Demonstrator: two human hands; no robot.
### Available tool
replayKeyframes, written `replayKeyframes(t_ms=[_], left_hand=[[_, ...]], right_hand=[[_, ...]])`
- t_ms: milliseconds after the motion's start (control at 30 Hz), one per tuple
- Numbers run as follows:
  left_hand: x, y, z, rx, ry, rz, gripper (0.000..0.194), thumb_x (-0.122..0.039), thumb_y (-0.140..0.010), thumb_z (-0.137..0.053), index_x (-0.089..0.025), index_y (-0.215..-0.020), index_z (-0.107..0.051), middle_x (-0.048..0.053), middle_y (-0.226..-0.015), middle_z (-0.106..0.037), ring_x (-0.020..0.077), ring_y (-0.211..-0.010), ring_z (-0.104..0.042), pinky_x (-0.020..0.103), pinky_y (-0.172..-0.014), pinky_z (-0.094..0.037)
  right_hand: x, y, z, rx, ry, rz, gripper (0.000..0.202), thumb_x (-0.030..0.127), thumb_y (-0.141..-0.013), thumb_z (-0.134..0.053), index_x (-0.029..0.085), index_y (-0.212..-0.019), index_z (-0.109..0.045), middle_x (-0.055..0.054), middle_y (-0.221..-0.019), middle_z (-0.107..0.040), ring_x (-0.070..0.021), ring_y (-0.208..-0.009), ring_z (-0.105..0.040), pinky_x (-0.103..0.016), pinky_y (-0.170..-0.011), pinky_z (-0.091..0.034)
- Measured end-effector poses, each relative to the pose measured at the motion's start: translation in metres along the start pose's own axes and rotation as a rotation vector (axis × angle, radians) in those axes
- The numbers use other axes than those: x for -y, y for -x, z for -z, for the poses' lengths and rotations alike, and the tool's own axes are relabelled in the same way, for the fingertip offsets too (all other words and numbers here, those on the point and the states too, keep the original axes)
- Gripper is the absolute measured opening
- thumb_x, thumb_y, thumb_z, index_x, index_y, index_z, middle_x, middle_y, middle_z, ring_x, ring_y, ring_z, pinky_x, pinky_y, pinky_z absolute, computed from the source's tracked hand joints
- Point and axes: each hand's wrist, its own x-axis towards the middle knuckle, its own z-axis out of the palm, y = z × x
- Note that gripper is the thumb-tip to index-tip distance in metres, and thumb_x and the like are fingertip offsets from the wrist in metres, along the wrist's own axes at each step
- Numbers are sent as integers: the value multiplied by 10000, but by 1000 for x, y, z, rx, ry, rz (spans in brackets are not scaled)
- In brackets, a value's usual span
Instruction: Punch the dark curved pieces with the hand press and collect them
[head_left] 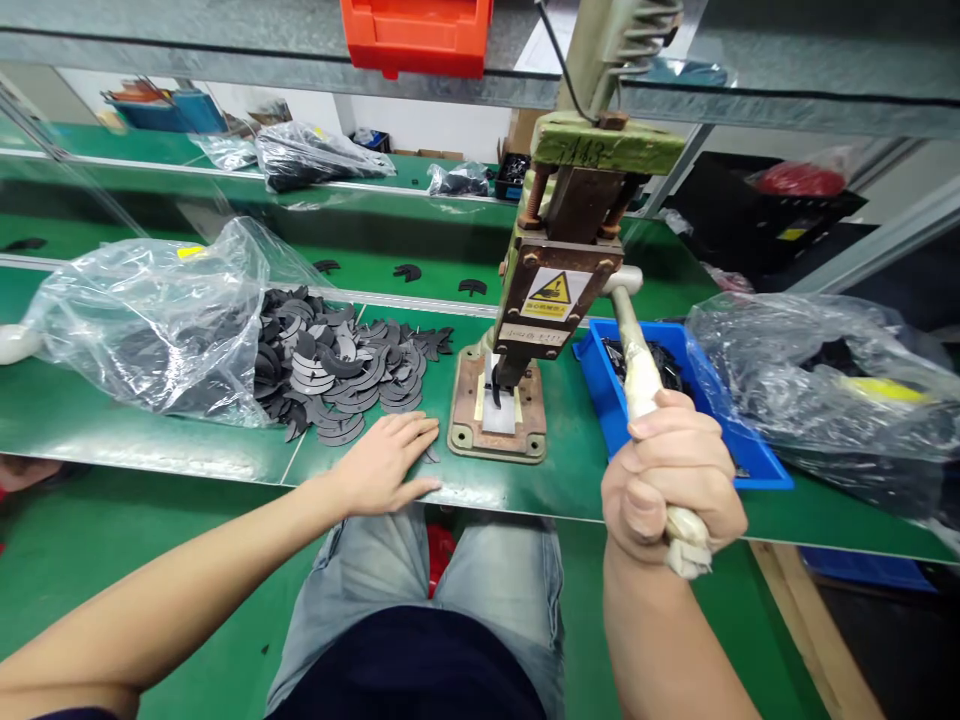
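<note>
Green flat table [574, 440], near edge toward the person. Right hand [679, 475] wrapped in a fist round the long cream-taped lever handle [634, 360] of a pale-green, rusty metal press [611, 150]. Left hand [386, 462] lies palm down at the table's near edge, fingers straight and close together, thumb apart, gripping nothing visible; small flat grey piece [431, 455] just beside its fingers, partly hidden. Press's rust-brown metal base [533, 415] sits near the table's near edge, between the hands. Thin curved black piece [496, 390] on the base, at the ram; contact unclear. Heap of grey and black crescent pieces [352, 370] left of base, against a clear plastic bag [150, 310]. Right of base: blue rectangular plastic bin [604, 400], black pieces inside.
</note>
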Motion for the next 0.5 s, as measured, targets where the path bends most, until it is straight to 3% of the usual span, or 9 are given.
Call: replayKeyframes(t_ms=[100, 233, 333, 400, 500], left_hand=[[-8, 25, -12, 22, 45, -32, 834, -642, -973, -594, -193, -1645, -390, 148, -1670, -451, 378, -1552, -387, 554, -1277, -291], [-14, 43, -22, -15, 78, -91, 506, -315, -1066, -510, -309, -1572, -502, 83, -1541, -618, 318, -1451, -542, 531, -1229, -384], [-19, 42, -20, -76, 186, -138, 472, -177, -1042, -484, -323, -1477, -595, 87, -1380, -726, 293, -1310, -656, 494, -1111, -502], [-19, 32, -13, -144, 319, -43, 381, -205, -1042, -503, -291, -1383, -650, 96, -1261, -767, 276, -1195, -709, 464, -1029, -555], [-13, -1, 0, -226, 626, 305, 254, -382, -1031, -579, -236, -1216, -674, 59, -1023, -785, 228, -933, -758, 387, -838, -615]], right_hand=[[0, 0, -3, -27, -10, 3, 358, 417, -888, -706, 249, -634, -517, 37, -609, -559, -186, -727, -634, -582, -940, -572], [0, 0, -5, -42, -29, 20, 356, 395, -881, -712, 237, -629, -515, 34, -608, -555, -182, -722, -621, -576, -929, -562], [0, 0, -4, -41, -21, 23, 354, 392, -882, -700, 235, -629, -510, 35, -618, -554, -181, -728, -618, -574, -928, -562], [0, 0, -4, -29, -13, 22, 350, 388, -884, -691, 234, -630, -506, 37, -628, -553, -182, -739, -624, -577, -933, -566], [1, -1, -3, -7, -7, 23, 334, 377, -884, -684, 234, -638, -508, 39, -635, -556, -184, -752, -635, -581, -943, -567]])
